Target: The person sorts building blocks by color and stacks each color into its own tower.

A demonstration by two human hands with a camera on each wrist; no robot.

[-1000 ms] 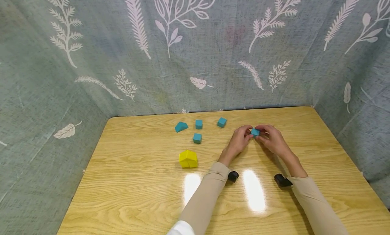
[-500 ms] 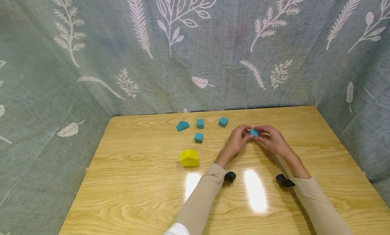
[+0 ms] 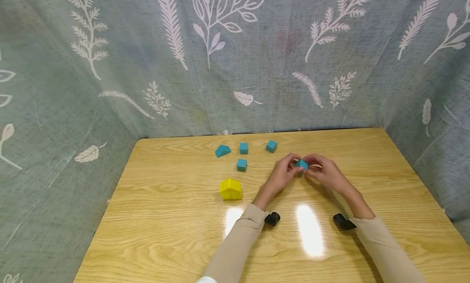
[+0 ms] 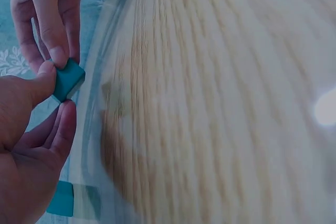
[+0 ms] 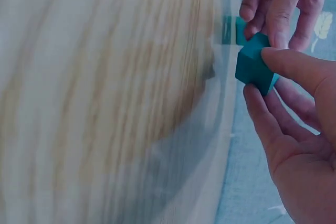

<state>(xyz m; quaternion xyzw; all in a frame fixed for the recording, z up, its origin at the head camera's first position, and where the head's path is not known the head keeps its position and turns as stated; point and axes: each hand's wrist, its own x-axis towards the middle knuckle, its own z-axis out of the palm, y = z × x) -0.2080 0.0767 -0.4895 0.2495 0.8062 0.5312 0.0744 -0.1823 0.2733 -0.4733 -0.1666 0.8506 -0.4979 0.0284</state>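
A small teal, matte, many-sided block (image 3: 302, 164) is being held directly between the two hands, right of the middle and toward the far edge, seemingly above the glossy wooden bench (image 3: 165, 234). Neither hand is nearer: the left hand (image 3: 282, 175) is pinching it from the left, the right hand (image 3: 326, 173) from the right, thumbs and fingertips closing on it. It is looking compact and crisp-edged, showing no clear long axis. Three teal cubes (image 3: 242, 165) and a teal angular wedge (image 3: 222, 151) are lying to its left, beyond a shiny yellow house-shaped block (image 3: 230, 189).
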